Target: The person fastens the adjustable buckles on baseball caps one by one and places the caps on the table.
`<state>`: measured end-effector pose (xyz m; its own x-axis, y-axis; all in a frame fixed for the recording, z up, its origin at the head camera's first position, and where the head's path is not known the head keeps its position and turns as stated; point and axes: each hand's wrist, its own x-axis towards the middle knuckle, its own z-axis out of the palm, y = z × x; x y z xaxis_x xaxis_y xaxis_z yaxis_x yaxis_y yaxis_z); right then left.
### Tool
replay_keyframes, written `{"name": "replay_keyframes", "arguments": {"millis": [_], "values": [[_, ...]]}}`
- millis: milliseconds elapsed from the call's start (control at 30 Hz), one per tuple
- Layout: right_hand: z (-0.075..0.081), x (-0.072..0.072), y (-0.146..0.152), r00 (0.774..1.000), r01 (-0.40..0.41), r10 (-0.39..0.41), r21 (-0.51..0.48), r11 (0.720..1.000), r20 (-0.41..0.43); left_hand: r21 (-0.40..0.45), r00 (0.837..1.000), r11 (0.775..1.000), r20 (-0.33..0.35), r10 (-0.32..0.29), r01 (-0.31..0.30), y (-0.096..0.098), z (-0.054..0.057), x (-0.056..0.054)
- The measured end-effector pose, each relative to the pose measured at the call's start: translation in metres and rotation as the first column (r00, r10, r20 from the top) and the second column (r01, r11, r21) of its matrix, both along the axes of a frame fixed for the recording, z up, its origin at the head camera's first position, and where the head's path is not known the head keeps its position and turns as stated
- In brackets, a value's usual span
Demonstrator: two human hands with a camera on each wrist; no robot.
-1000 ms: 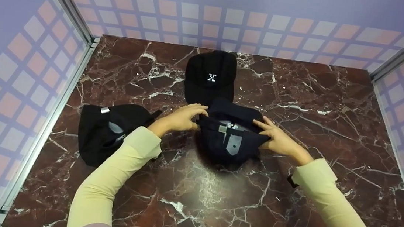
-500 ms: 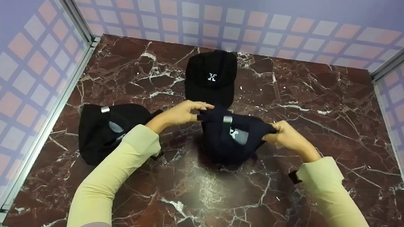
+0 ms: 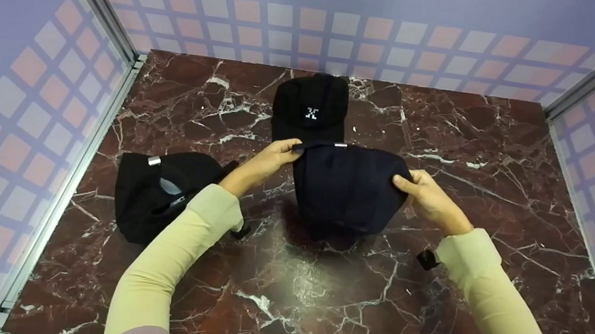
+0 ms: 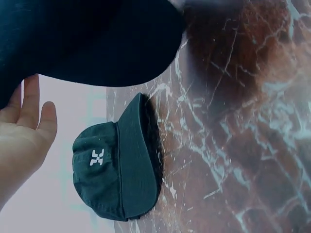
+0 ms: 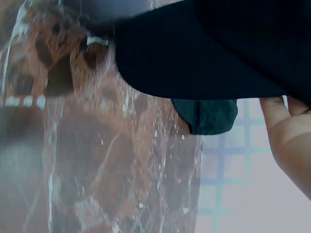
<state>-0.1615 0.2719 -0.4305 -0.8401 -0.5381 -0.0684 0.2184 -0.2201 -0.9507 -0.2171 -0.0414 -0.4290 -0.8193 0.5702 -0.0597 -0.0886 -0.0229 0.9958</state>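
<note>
A dark navy baseball cap (image 3: 352, 191) is held between both hands over the table, its crown facing the head camera and its metal strap buckle at the top edge. My left hand (image 3: 265, 164) pinches its left edge near the strap. On the other side my right hand (image 3: 433, 199) grips the rim, thumb on the outside. The cap's brim (image 4: 121, 48) shows in the left wrist view, and the brim (image 5: 170, 58) also fills the top of the right wrist view. Just behind stands a black cap (image 3: 309, 97) with a white logo, its brim partly covered by the navy one.
Another black cap (image 3: 136, 200) lies at the left with its strap opening showing, partly behind my left sleeve (image 3: 168, 263). The dark red marble table (image 3: 295, 308) is bounded by purple checked panels (image 3: 311, 26) at the back and both sides.
The navy cap has been turned so that its strap opening, earlier facing me, has tipped up and away and the crown shows. My right hand has shifted its hold along the rim.
</note>
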Motion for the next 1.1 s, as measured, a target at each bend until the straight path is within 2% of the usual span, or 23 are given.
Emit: {"name": "replay_keyframes", "arguments": {"millis": [133,233,267,300,367,467,500,633,733,833,1000,1067,1100], "values": [[-0.001,0.0,-0.005,0.991,0.08,-0.071,-0.079,0.994,0.114,0.023,0.999,0.999,0.029,0.032,-0.033,0.004,-0.006,0.0],[-0.005,-0.001,-0.008,0.968,0.161,-0.134,-0.112,0.981,0.211,0.054,0.997,0.997,0.069,0.043,-0.047,0.006,-0.013,0.001],[-0.006,-0.001,-0.009,0.958,0.187,-0.154,-0.121,0.975,0.24,0.101,0.994,0.994,0.103,0.035,-0.045,0.006,-0.028,-0.004],[-0.008,-0.002,-0.011,0.948,0.215,-0.175,-0.128,0.968,0.266,0.12,0.99,0.991,0.134,0.038,-0.054,0.007,-0.03,-0.003],[-0.011,-0.004,-0.014,0.93,0.261,-0.212,-0.132,0.956,0.301,0.148,0.978,0.985,0.2,0.053,-0.084,0.01,-0.033,-0.003],[-0.016,-0.007,-0.018,0.905,0.318,-0.262,-0.125,0.94,0.334,0.166,0.95,0.976,0.299,0.088,-0.142,0.015,-0.037,-0.004],[-0.018,-0.008,-0.019,0.899,0.335,-0.279,-0.12,0.935,0.339,0.133,0.943,0.977,0.311,0.118,-0.166,0.017,-0.026,0.001],[-0.023,-0.011,-0.023,0.866,0.402,-0.34,-0.107,0.909,0.367,0.124,0.915,0.966,0.366,0.17,-0.229,0.022,-0.03,-0.001],[-0.025,-0.013,-0.026,0.83,0.453,-0.374,-0.11,0.885,0.414,0.133,0.897,0.955,0.397,0.193,-0.265,0.025,-0.034,-0.002],[-0.029,-0.017,-0.027,0.795,0.485,-0.369,-0.14,0.863,0.481,0.133,0.883,0.946,0.416,0.219,-0.297,0.027,-0.04,-0.004],[-0.039,-0.021,-0.025,0.762,0.487,-0.349,-0.128,0.864,0.545,0.091,0.865,0.938,0.425,0.268,-0.336,0.03,-0.049,-0.006],[-0.044,-0.022,-0.024,0.737,0.51,-0.378,-0.093,0.855,0.559,0.065,0.86,0.938,0.426,0.281,-0.339,0.031,-0.054,-0.007],[-0.046,-0.023,-0.023,0.717,0.527,-0.387,-0.087,0.846,0.579,0.047,0.857,0.939,0.427,0.289,-0.34,0.031,-0.055,-0.008]]}}
